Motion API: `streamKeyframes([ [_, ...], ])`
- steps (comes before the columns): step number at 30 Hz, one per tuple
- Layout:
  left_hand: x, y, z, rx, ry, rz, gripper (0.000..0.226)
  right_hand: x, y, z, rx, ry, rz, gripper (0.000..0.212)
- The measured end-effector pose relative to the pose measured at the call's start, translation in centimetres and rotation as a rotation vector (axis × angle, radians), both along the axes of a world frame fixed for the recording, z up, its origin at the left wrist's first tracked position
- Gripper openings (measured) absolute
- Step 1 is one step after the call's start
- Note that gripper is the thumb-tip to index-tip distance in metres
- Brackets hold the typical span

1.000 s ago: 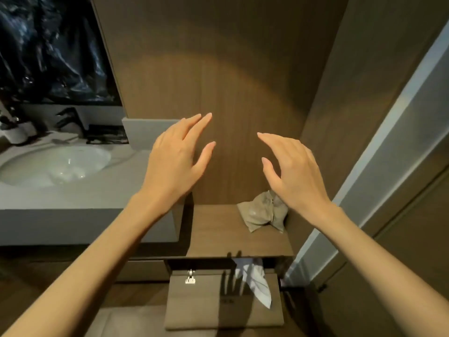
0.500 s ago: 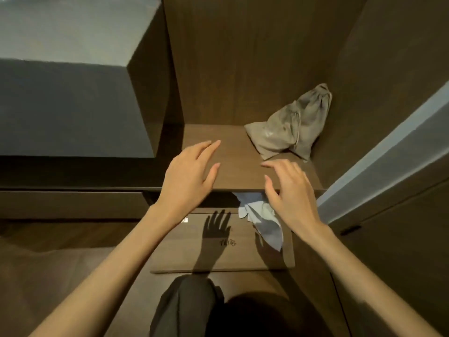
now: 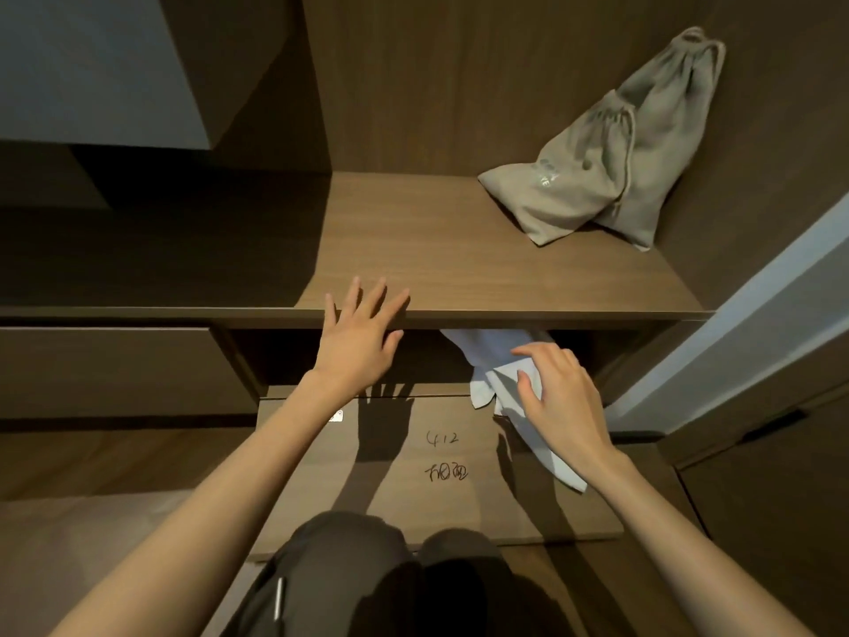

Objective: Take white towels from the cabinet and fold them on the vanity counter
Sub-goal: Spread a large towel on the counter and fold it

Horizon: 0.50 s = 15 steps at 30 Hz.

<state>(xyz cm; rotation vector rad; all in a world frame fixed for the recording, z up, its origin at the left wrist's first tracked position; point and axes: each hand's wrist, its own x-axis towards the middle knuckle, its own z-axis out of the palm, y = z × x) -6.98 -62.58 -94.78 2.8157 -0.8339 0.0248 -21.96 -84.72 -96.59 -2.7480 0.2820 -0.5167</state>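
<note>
Under the shelf [image 3: 505, 268], white towel [image 3: 482, 356] trails lengthwise toward the knees [image 3: 404, 572], right hand [image 3: 565, 397] loosely touching, left hand [image 3: 358, 342] splayed.

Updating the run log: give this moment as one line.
left hand: open, at shelf edge | right hand: open, over towel | towel: white, hanging from cabinet | folding: not started

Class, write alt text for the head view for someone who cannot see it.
A person's right hand touches a white towel hanging from an open cabinet compartment; the left hand is spread at the shelf edge above. Two beige drawstring bags sit on it.
</note>
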Motion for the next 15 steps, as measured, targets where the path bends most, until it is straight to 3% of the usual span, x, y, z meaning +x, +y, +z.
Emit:
streamKeyframes([
  [8, 1.1, -1.2, -2.4, -0.02, -0.117, 0.01, 0.059, 2.1, -4.6, -6.9, -0.031, 0.16, -0.164, 0.027],
  [15, 1.4, -1.1, -3.7, -0.052, -0.186, 0.005, 0.066, 5.0, -6.2, -12.6, 0.067, 0.486, -0.35, 0.054],
])
